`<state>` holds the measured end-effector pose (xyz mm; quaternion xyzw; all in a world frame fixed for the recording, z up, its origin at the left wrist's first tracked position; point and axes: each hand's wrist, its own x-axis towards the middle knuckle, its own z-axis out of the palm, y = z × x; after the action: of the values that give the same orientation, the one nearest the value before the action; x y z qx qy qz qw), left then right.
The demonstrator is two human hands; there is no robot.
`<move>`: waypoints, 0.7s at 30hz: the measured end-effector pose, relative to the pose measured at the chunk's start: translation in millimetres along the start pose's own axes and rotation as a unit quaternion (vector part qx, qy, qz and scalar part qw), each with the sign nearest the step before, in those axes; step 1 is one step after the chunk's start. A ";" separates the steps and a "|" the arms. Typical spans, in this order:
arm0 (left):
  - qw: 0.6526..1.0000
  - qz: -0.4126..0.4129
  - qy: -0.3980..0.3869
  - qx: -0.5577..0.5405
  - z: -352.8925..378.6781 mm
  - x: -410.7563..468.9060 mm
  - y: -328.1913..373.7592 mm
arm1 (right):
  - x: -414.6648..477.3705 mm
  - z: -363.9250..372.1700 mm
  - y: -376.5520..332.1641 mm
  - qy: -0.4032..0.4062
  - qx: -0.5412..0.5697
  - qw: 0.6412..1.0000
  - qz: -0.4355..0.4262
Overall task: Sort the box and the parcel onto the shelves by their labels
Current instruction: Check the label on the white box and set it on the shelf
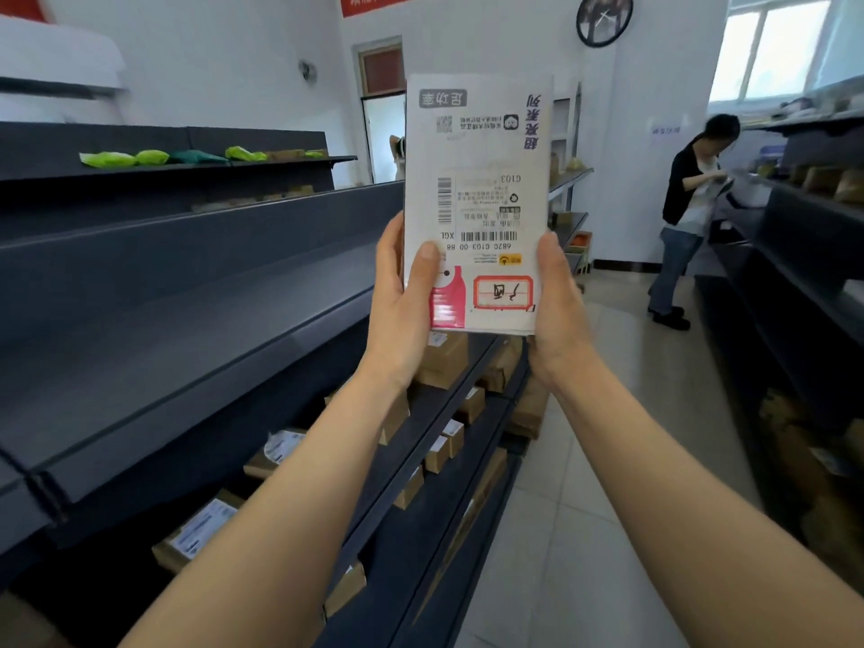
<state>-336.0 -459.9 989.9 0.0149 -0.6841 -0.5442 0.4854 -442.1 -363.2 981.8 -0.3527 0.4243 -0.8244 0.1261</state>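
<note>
A flat white parcel (477, 203) is held up by both hands. Its bottom left edge is gripped by the left hand (404, 301), its bottom right edge by the right hand (558, 301). Brown boxes (444, 360) are seen on dark shelves (187, 348) below the hands.

White parcel (477, 203), red-bordered label (503, 292)

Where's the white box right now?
In the head view, centre, the box is held upright between the left hand and right hand, above the aisle beside the left shelves.
</note>
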 end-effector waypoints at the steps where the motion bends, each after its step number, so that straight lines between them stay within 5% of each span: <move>1: 1.000 0.006 0.006 0.006 -1.6 6.7 -5.5 | 8.9 1.1 4.3 0.001 0.009 1.000 0.002; 8: 0.996 0.040 0.055 0.049 -9.2 53.2 -35.8 | 75.7 9.7 38.0 -0.036 0.047 0.998 0.021; 21: 0.950 0.095 0.248 0.162 38.5 145.3 -85.6 | 231.1 -4.8 72.0 -0.233 0.098 0.965 0.076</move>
<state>-482.5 -546.4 1021.5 0.1627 -0.6193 -0.3569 0.6802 -618.3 -521.3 1032.8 -0.4876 0.3258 -0.7451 0.3177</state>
